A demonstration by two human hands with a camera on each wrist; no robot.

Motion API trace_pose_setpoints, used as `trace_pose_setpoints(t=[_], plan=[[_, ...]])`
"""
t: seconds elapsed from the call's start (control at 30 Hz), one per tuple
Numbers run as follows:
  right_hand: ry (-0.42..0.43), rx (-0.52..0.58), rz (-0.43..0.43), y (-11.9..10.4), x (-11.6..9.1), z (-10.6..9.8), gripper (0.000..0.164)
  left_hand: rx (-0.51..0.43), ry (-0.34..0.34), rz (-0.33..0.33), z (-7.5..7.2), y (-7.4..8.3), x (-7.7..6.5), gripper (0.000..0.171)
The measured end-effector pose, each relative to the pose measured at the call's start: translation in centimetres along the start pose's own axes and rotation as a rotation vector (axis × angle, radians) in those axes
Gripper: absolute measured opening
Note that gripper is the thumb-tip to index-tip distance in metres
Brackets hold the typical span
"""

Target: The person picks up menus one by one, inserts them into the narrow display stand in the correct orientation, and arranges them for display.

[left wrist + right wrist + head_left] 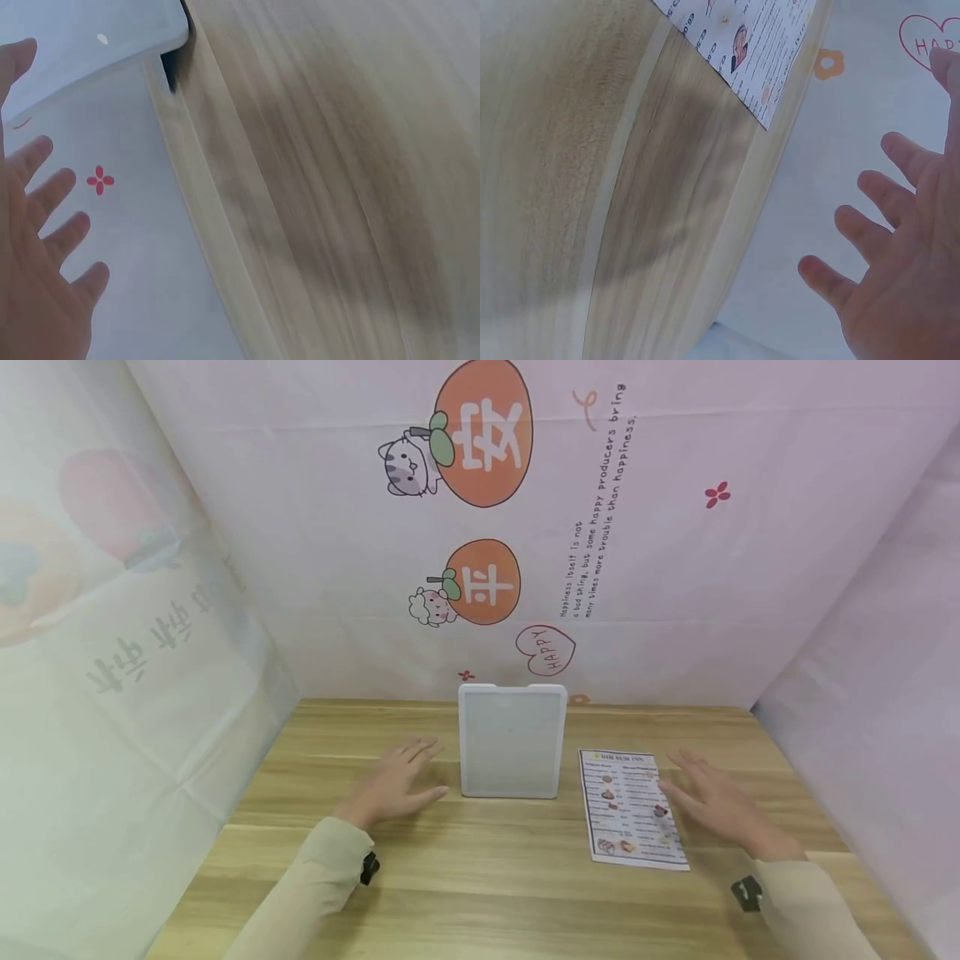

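Left hand [393, 787] beside white-framed panel [512, 743], right hand [716, 802] by printed sheet [633, 814]; fingers spread, holding nothing. I'd say pre-grasp; next move likely calls for pinching the sheet's edge.

Head view bright and even, 2 wrist views ran dimmer, soft shadows streaked the tabletop [300, 187], there, a glint sparked off the white board [67, 45], menu [632, 814] print blurred

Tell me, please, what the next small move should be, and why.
Probably the right hand should pinch the right edge of the printed, rectangular white paper sheet: the hand is empty and, in the head view, appears close beside that edge.
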State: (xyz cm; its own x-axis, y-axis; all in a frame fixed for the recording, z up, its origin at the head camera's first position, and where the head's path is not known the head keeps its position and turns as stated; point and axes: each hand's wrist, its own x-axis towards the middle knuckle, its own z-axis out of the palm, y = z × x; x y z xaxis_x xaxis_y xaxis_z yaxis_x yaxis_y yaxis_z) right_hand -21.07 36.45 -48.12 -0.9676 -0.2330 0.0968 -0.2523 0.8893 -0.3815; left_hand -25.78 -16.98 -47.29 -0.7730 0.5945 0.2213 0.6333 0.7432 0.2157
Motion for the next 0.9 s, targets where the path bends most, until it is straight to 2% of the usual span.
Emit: trace_pose_setpoints(t=[0.1,0.33,0.5,0.77,0.9], plan=[[-0.009,0.041,0.002,-0.1,0.1,0.2,0.072,-0.034,0.008,0.023,0.2,0.2,0.3,0.074],[0.001,0.063,0.002,-0.3,0.2,0.3,0.07,-0.081,0.004,0.024,0.9,0.7,0.8,0.067],[0.005,0.089,-0.005,0.0,0.3,0.7,0.069,-0.157,0.012,0.041,1.1,1.6,1.3,0.059],[0.008,0.122,0.006,0.5,0.4,1.5,0.065,-0.265,-0.06,0.111,2.6,3.2,3.2,0.052],[0.007,0.16,0.033,0.5,0.1,1.5,0.061,-0.3,-0.062,0.149,3.9,4.0,4.3,0.046]])
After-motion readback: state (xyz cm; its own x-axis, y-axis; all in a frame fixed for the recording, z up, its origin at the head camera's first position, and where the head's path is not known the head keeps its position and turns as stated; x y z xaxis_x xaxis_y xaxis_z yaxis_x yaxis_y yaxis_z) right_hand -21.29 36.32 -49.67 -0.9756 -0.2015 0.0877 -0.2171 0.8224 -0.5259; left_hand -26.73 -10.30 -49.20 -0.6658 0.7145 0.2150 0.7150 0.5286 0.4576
